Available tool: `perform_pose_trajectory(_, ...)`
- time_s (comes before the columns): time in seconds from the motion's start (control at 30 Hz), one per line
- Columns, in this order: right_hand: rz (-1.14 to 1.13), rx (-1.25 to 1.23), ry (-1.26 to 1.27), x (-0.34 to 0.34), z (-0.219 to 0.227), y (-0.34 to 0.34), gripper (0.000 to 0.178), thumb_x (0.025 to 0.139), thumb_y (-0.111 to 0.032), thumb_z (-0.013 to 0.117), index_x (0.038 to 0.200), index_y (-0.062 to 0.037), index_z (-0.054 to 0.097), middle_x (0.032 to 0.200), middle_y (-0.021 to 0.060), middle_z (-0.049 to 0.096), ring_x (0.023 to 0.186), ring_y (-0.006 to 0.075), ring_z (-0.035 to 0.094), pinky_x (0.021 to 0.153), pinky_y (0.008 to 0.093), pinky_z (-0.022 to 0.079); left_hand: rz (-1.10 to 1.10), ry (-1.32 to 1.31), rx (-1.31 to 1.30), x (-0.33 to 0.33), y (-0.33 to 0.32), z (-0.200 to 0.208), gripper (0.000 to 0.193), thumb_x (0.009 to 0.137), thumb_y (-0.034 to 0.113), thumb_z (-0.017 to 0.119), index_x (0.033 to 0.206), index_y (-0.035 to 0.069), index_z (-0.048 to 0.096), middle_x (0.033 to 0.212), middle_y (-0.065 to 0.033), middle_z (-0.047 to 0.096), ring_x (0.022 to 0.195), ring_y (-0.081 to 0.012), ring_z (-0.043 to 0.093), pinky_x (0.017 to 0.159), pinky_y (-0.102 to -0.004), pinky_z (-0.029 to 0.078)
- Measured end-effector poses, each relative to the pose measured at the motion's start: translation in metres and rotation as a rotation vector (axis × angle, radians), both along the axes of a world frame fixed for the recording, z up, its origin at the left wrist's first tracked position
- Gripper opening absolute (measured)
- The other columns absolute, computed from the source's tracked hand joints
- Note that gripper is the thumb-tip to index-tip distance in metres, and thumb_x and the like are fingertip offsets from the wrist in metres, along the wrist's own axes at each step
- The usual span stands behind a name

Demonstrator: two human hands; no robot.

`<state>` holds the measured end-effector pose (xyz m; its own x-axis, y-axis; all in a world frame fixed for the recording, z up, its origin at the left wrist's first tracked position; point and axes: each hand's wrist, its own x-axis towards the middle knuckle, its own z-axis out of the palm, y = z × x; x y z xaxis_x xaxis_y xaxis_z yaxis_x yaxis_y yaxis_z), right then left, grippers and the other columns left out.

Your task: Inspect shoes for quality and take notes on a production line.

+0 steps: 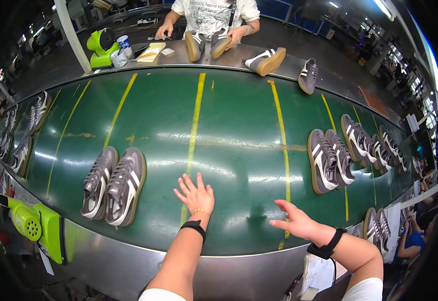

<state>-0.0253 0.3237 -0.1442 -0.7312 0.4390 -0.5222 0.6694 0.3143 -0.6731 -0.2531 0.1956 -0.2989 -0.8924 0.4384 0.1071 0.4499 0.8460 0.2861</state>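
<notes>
My left hand (197, 195) is over the green conveyor belt (229, 125) with its fingers spread and nothing in them. A black band and a thin gold bracelet circle that wrist. To its left, a pair of grey sneakers (124, 186) with white stripes and gum soles rests on the belt, apart from the hand. My right hand (295, 221) hovers near the belt's close edge, thumb and fingers apart, holding nothing. Up and to the right of it stands another grey pair of sneakers (324, 161), untouched. A black band is on the right wrist too.
Across the belt, a person (214, 20) holds sneakers on the metal ledge (176, 59), where a tipped sneaker (265, 61) and an upright one (307, 76) also lie. Green fans (102, 48) stand far left and near left. More sneakers (373, 145) line the right; papers (320, 273) lie near my right arm.
</notes>
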Motion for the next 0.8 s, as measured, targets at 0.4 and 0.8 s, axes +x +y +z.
perform_pose_trajectory(0.4,-0.032,-0.071,-0.016,0.053,0.015,-0.084,0.067,0.079,-0.032,0.066,0.129,-0.0002,0.035,0.126,0.0215,0.041,0.118,0.0307,0.042,0.095,0.0378,0.038,-0.150,0.169,0.263,-0.063,-0.154,0.117,0.049,0.065,0.019,0.070,0.108,0.006,0.052,0.122,-0.0174,0.040,0.120,-0.0342,0.032,0.100,-0.0475,0.022)
perform_pose_trajectory(0.8,-0.145,-0.146,-0.079,0.098,0.013,-0.187,0.059,0.079,-0.021,0.067,0.125,0.0005,0.038,0.122,0.0171,0.047,0.115,0.0253,0.047,0.092,0.0358,0.041,-0.436,-0.364,-0.490,-0.120,-0.208,0.113,0.073,0.060,0.055,0.072,0.124,0.031,0.047,0.110,-0.0197,0.047,0.100,-0.0359,0.054,0.090,-0.0443,0.041)
